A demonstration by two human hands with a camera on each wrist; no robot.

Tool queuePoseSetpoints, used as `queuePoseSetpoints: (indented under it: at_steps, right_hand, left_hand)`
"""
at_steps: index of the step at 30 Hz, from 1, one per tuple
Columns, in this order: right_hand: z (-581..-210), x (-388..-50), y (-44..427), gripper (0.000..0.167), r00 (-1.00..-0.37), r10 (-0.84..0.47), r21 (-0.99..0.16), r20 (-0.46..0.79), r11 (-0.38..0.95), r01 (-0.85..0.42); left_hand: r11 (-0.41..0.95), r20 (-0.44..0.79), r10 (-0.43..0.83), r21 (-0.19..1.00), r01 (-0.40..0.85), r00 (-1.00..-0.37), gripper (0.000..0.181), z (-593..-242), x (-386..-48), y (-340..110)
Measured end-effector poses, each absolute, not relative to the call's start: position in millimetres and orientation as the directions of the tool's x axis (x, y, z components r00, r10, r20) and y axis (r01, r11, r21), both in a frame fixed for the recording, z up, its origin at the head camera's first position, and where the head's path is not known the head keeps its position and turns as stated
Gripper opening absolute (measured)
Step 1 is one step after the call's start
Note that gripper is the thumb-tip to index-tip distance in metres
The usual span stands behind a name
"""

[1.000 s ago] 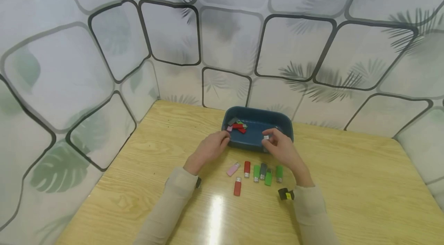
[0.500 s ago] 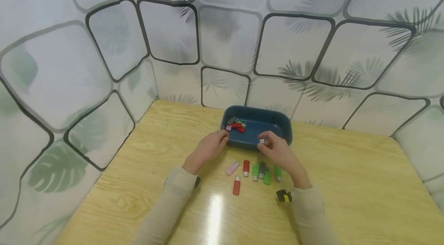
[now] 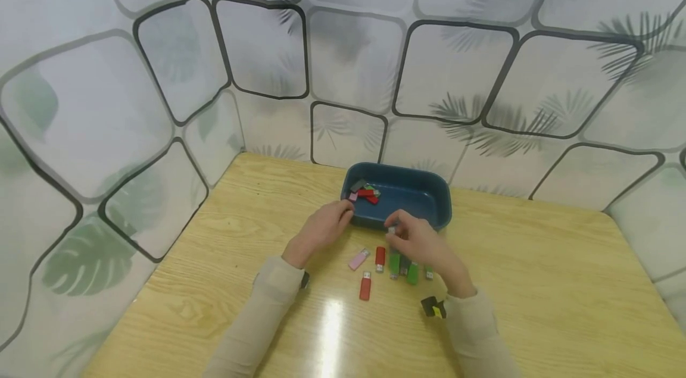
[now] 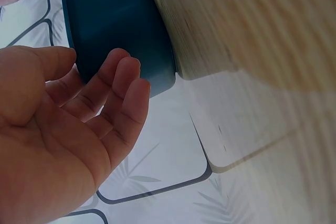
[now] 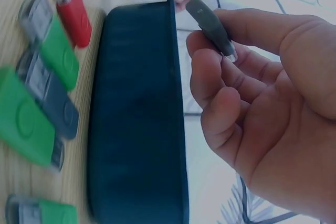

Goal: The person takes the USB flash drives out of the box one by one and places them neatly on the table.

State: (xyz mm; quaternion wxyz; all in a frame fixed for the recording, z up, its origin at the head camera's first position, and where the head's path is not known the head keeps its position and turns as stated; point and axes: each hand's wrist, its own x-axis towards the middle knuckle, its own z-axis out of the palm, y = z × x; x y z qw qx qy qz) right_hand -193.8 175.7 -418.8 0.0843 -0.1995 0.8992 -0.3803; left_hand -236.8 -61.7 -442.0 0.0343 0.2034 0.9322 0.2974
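Right grip (image 3: 419, 240) has shifted leftward — pinching a grey USB stick (image 5: 208, 21).

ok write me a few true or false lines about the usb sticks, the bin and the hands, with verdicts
1. The right hand pinches a slim dark grey USB stick. True.
2. The dark blue rectangular bin has several small USB sticks at its left end. True.
3. The left hand grips a USB stick. False: it holds no stick; its fingers are at the bin's near left corner.
4. Two oblong red USB sticks lie on the pale wood-grain table. True.
5. The table's oblong pink USB stick lies right of its green sticks. False: the pink stick lies left of the green sticks.
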Motion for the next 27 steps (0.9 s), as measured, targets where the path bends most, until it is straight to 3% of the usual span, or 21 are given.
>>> queuePoseSetpoints:
  at_steps: [18, 27]
  right_hand:
    - [-420, -177, 149, 0.015, -0.767, -0.629, -0.639, -0.128, 0.644, -0.422]
    - [-424, -167, 135, 0.016, -0.732, -0.646, -0.618, -0.215, 0.671, -0.41]
  left_hand:
    - [0.745, 0.065, 0.4, 0.557, 0.366, -0.914, 0.023, -444, -236, -62]
    - [0.749, 0.069, 0.406, 0.546, 0.376, -0.911, 0.022, -444, -238, -62]
